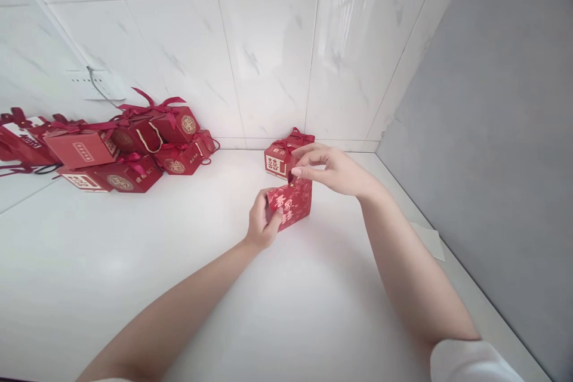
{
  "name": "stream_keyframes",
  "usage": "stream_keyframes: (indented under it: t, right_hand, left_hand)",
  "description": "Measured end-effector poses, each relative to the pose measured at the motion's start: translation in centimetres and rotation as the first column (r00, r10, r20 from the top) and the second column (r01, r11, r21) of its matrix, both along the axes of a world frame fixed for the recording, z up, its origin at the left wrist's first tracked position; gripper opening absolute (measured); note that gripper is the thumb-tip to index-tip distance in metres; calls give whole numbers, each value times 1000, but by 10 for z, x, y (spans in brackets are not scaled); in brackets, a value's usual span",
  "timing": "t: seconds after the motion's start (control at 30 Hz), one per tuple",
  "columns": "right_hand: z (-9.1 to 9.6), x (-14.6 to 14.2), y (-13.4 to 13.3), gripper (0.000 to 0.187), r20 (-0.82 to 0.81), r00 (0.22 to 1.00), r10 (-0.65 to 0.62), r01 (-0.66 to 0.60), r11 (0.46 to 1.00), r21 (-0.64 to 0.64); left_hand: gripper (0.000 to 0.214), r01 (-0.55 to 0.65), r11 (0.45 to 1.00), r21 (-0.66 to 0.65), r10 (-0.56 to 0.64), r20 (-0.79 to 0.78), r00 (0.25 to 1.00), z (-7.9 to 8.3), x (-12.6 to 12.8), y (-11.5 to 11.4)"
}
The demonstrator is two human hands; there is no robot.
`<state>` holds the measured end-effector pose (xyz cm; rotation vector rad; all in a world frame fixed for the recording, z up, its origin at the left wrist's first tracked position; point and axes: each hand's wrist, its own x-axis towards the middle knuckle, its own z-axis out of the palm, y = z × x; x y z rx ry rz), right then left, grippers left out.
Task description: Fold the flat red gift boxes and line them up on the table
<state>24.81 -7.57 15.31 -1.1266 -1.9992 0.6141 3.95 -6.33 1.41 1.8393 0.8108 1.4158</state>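
Observation:
My left hand [262, 224] grips a small red gift bag [293, 203] by its left side, thumb across the front and the other fingers behind it. Pale characters and a floral pattern mark the bag's front, and it is held tilted over the white tabletop. At its top edge is a small gold-coloured spot with a dark red ribbon [290, 177] rising from it. My right hand [331, 170] is above the bag, its thumb and fingers closed in a pinch at that ribbon. Just behind, red gift boxes [275, 161] with ribbon bows stand partly hidden by my right hand.
A pile of red gift boxes [134, 176] and bags with ribbons lines the wall at left. Above it, a cable [96, 83] hangs from a wall socket. White tiles [268, 59] rise behind the tabletop [215, 298]; a grey panel [501, 131] borders the right side.

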Motion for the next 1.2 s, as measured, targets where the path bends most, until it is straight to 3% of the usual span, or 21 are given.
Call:
stream_keyframes:
  t: [0.1, 0.17, 0.33, 0.43, 0.6, 0.7, 0.8, 0.9, 1.07, 1.2]
  right_hand:
    - [1, 2, -1, 35, 74, 986, 149, -139, 982, -125]
    - [1, 3, -2, 33, 113, 965, 235, -215, 963, -163]
    - [-1, 12, -1, 30, 170, 940, 296, -273, 951, -148]
    - [-4, 16, 0, 40, 174, 927, 333, -311, 940, -139]
    - [-6, 10, -1, 51, 166, 940, 297, -300, 954, -4]
    - [-7, 5, -2, 58, 125, 961, 248, -252, 968, 14]
    - [-10, 4, 1, 51, 159, 957, 242, -235, 970, -61]
    - [-12, 4, 5, 31, 244, 938, 246, -215, 966, -146]
    - [-11, -1, 5, 16, 208, 955, 212, -208, 977, -42]
    - [-12, -7, 4, 17, 135, 970, 201, -205, 979, 17]
  left_hand:
    - [33, 112, 978, -176, -92, 118, 989, -4, 0, 7]
    - [36, 160, 961, -224, -136, 121, 983, -7, -1, 10]
    - [37, 177, 966, -190, -174, 35, 984, -12, -7, 13]
    - [38, 151, 976, -160, -142, 68, 988, -12, -7, 10]
    - [47, -67, 996, -55, 76, 173, 982, -4, -4, 4]
    - [51, -139, 990, 39, 130, 177, 976, 3, -3, 6]
    - [52, -143, 984, 104, 125, 164, 978, 4, -3, 10]
    - [55, -108, 984, 142, 88, 143, 986, -2, -3, 13]
    - [48, -53, 997, 48, 46, 133, 990, -6, -2, 11]
    - [29, -49, 999, -6, 50, 104, 993, 13, -4, 14]
